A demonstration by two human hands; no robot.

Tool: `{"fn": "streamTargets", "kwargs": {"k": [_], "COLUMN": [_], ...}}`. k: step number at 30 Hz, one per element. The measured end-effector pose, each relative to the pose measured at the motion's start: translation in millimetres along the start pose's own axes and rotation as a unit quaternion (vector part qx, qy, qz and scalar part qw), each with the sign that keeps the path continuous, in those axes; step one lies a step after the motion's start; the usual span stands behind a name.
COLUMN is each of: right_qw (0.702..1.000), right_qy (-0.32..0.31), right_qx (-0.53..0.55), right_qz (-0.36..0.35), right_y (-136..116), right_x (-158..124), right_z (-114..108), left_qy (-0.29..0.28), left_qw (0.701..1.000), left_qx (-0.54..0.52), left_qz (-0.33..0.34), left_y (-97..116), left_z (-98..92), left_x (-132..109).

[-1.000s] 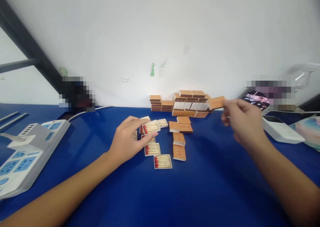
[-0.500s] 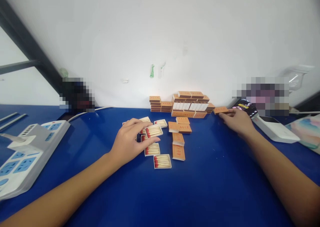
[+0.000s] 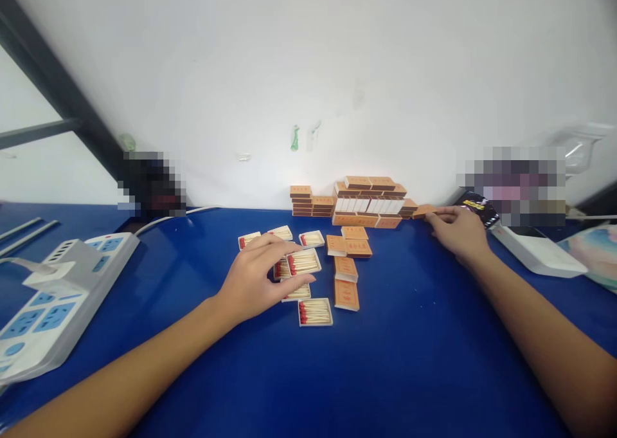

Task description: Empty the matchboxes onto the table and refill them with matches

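I hold the left arm [image 3: 159, 354] slanted inward, left grip [image 3: 253, 274] arched, thumb [image 3: 289, 288] and fingers [image 3: 274, 250] pinching; my right arm [image 3: 540, 335] stretches farther forward, right grip [image 3: 460, 233] turned inward, fingertips [image 3: 436, 218] pinching.

Along the table's [image 3: 299, 374] far side, I'm seeing stacked matchboxes [image 3: 366, 204] standing before the wall [image 3: 289, 58]. Loose matchboxes [image 3: 346, 269] are lying nearer, match trays [image 3: 315, 312] sitting left of those. My left hand [image 3: 255, 271] is hovering over the trays; my right hand [image 3: 457, 232] is reaching just right of the stack. Far left, a power strip [image 3: 72, 309] is lying.
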State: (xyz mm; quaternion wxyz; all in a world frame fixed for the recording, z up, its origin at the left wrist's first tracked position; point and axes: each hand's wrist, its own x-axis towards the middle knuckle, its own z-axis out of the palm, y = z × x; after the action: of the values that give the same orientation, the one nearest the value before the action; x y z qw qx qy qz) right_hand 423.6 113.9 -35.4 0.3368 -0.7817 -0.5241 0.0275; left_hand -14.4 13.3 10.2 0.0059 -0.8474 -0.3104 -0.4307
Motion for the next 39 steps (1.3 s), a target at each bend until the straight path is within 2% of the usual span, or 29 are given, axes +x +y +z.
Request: {"fn": "streamTargets", "kwargs": {"k": [4,13,18,21,24,28,33,39], "right_qw": [1.0,0.993,0.989,0.988,0.987,0.988,0.989,0.991], "right_qy": [-0.005,-0.018,-0.022,-0.021,-0.024,-0.02,-0.006,0.006], "right_qx": [-0.017,-0.106,-0.142,-0.153,-0.154,-0.149,-0.14,-0.133], "right_qz": [0.015,-0.041,-0.039,-0.023,-0.026,-0.038,-0.04,-0.035], "right_y": [-5.5,-17.9,-20.3,-21.3,-22.2,-22.7,-21.4,-24.1], "right_x": [-2.3,-10.7,-12.8,-14.0,-15.4,-17.3,-18.4,-20.7], "right_z": [-2.1,-6.0,-5.7,-6.8,-8.2,-9.1,-8.1,-9.8], "left_qy": [-0.002,-0.007,0.001,0.009,0.003,-0.024,-0.052,-0.074], "left_qw": [1.0,1.0,0.999,0.995,0.987,0.981,0.98,0.98], "left_qx": [0.001,0.001,0.039,0.076,0.105,0.121,0.128,0.125], "left_qz": [-0.003,-0.001,-0.019,-0.063,-0.12,-0.15,-0.147,-0.134], "left_y": [-0.7,-0.3,-13.2,-24.9,-34.2,-42.3,-49.6,-47.5], "left_z": [-0.3,-1.1,-4.5,-10.3,-15.7,-17.8,-15.7,-13.4], "left_x": [0.4,0.7,1.0,3.1,5.2,5.1,2.7,2.0]}}
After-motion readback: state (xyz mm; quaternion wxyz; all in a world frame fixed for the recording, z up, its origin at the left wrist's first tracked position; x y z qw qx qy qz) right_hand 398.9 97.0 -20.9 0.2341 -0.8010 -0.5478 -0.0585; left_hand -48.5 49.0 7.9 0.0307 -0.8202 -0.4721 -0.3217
